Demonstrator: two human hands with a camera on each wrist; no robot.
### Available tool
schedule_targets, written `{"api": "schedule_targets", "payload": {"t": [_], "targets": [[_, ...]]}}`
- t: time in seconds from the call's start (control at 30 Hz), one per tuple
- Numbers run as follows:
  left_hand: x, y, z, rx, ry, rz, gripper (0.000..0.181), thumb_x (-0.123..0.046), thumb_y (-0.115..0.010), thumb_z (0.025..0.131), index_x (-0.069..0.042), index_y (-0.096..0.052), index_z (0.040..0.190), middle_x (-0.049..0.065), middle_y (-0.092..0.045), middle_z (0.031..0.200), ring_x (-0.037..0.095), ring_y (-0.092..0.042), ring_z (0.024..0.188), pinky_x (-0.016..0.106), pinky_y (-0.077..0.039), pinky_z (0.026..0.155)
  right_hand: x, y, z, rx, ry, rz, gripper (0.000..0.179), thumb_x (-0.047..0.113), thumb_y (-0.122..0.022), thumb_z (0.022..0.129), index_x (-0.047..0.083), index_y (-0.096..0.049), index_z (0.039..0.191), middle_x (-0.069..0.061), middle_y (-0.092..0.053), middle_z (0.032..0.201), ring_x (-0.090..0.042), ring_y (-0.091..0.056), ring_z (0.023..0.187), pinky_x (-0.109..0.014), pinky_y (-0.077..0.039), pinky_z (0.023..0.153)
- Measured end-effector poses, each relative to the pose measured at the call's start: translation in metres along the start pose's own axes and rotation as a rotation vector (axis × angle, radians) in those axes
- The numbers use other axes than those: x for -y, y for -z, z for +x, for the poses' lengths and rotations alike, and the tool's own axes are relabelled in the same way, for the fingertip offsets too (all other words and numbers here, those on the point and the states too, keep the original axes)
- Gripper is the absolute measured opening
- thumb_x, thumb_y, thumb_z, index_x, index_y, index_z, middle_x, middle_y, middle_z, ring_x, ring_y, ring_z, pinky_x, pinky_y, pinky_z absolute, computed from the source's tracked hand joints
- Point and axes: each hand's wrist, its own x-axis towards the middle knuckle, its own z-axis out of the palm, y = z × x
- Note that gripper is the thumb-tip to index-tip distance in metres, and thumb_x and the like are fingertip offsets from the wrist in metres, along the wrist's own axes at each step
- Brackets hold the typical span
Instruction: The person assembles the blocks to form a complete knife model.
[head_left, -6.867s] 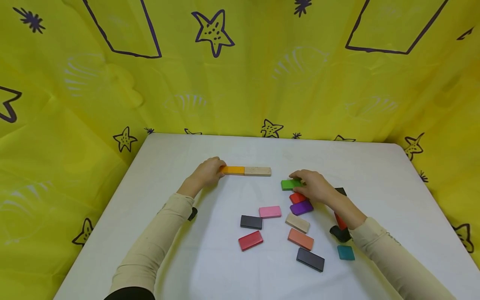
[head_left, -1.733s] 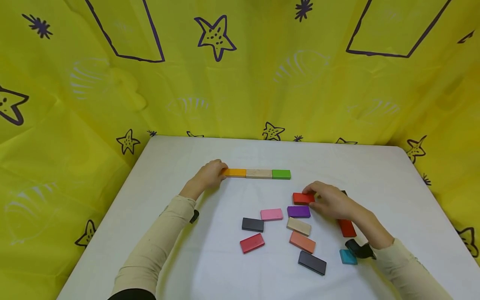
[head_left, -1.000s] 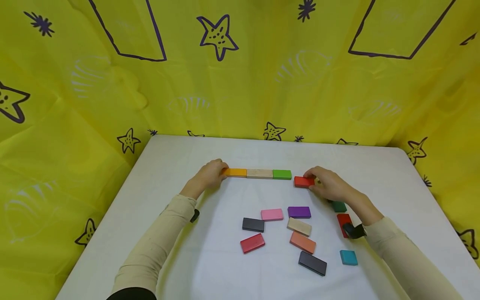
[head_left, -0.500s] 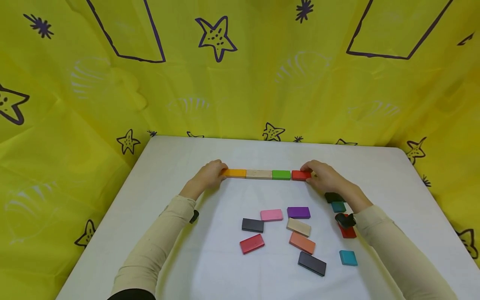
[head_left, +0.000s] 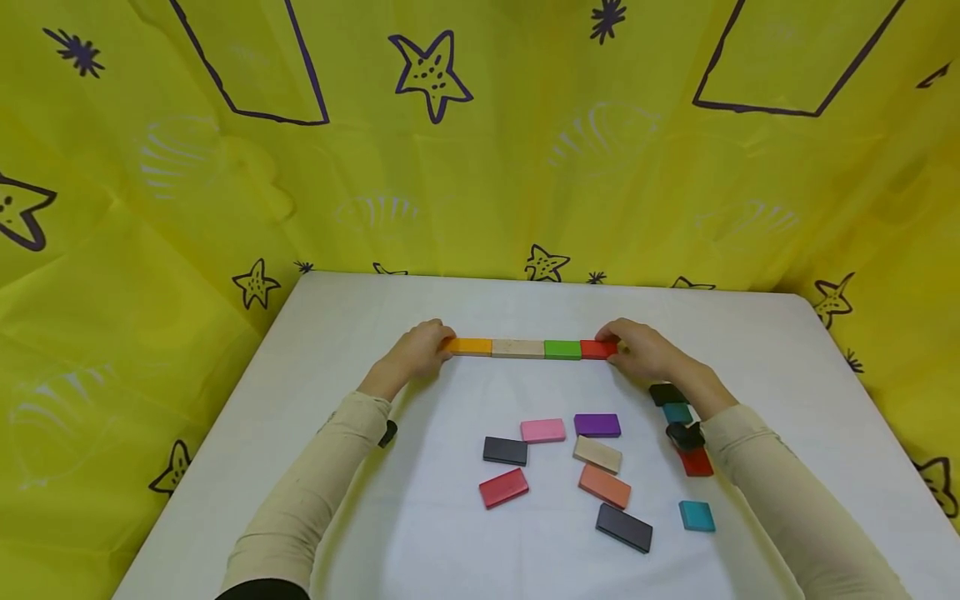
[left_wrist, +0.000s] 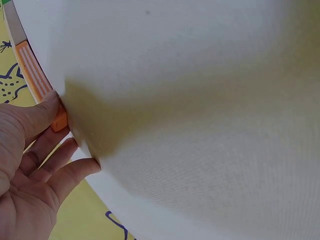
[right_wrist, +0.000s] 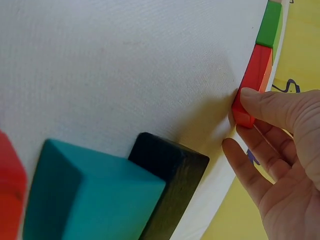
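Note:
A straight row of flat blocks lies end to end near the back of the white table: an orange block (head_left: 472, 347), a pale wooden block (head_left: 517, 348), a green block (head_left: 562, 350) and a red block (head_left: 595, 350). At the row's left end, my left hand (head_left: 416, 348) pinches the orange block between thumb and fingers; the left wrist view shows white stripes along its side. My right hand (head_left: 648, 354) pinches the outer end of the red block, whose other end meets the green block (right_wrist: 270, 25) in the right wrist view.
Loose blocks lie nearer the front: pink (head_left: 543, 431), purple (head_left: 597, 425), pale wood (head_left: 597, 455), coral (head_left: 604, 486), crimson (head_left: 504, 488) and dark grey (head_left: 506, 451). Under the right forearm are dark (head_left: 666, 394), teal (head_left: 677, 413) and red (head_left: 697, 462) blocks. A yellow curtain (head_left: 510, 183) hangs behind.
The green block joined the row first. My right hand then took the red block from the loose ones, brought it up and slid it left against the green block. The left hand stayed put.

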Motion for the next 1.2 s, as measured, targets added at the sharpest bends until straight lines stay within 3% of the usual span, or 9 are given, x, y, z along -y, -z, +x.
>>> {"api": "schedule_targets", "payload": {"t": [0.23,0.83,1.2], "targets": [[0.003,-0.001,0.001,-0.001,0.005,0.004,0.029,-0.011,-0.069,0.098,0.002,-0.068,0.125,0.014,-0.065,0.111,0.028,-0.061,0.101,0.043,-0.052,0.097,0.003,0.0,0.0,-0.006,0.023,-0.011,0.033,0.001,-0.066,0.096,-0.002,-0.061,0.128,-0.022,-0.061,0.127,-0.041,-0.055,0.117,-0.06,-0.045,0.104],[0.002,-0.005,0.0,-0.001,0.005,-0.009,0.029,-0.01,-0.068,0.098,0.002,-0.068,0.125,0.014,-0.064,0.112,0.028,-0.06,0.1,0.043,-0.052,0.097,0.006,-0.001,-0.009,0.011,-0.01,-0.005,0.04,0.005,-0.068,0.096,-0.002,-0.059,0.134,-0.023,-0.059,0.131,-0.042,-0.054,0.121,-0.061,-0.043,0.106],[0.002,-0.002,0.0,-0.018,-0.02,0.0,0.028,-0.009,-0.068,0.098,0.002,-0.068,0.124,0.015,-0.065,0.111,0.028,-0.061,0.1,0.044,-0.052,0.096,-0.004,0.007,-0.042,-0.029,-0.025,0.025,0.052,0.014,-0.068,0.097,-0.002,-0.051,0.144,-0.028,-0.055,0.137,-0.047,-0.051,0.125,-0.066,-0.043,0.103]]}}
